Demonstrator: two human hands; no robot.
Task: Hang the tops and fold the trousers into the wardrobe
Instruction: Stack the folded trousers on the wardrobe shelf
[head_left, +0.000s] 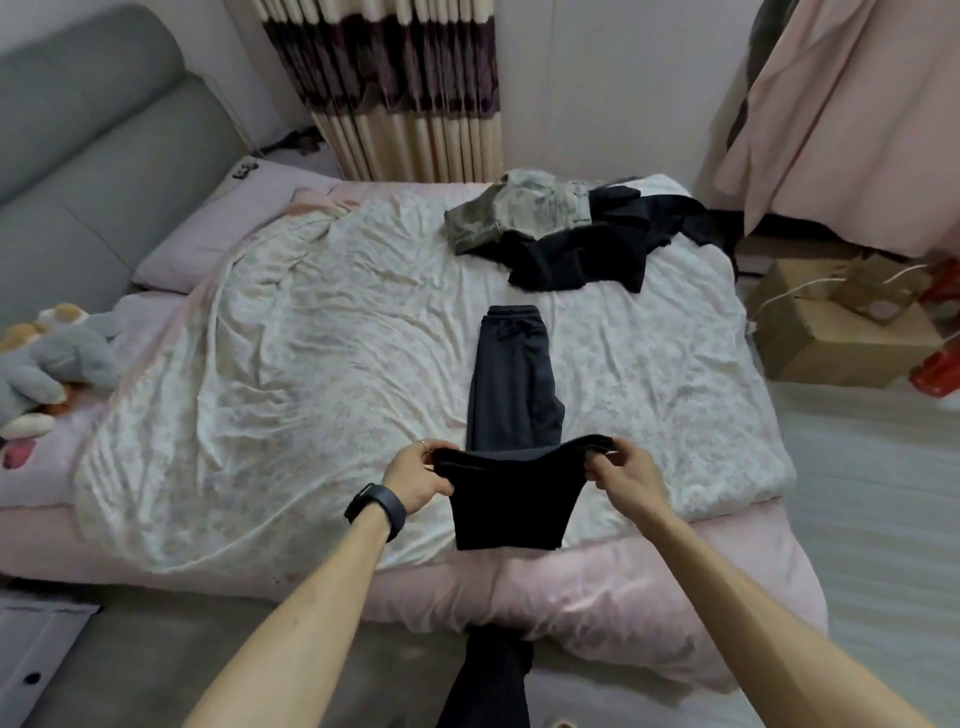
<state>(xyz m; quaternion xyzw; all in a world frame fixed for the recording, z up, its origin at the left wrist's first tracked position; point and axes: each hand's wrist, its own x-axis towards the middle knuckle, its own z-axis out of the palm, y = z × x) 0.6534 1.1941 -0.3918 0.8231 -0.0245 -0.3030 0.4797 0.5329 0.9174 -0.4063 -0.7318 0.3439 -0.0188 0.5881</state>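
Rumpled quilt (311, 338) covers the bed (597, 592). Left hand (415, 475) and right hand (626, 478) fingers (423, 453) clamp the dark trousers (511, 374); clothes (566, 234) beyond them blur together.

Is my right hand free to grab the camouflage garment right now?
Probably not: the right hand pinches the dark trousers, and the camouflage garment lies across the bed, far off.
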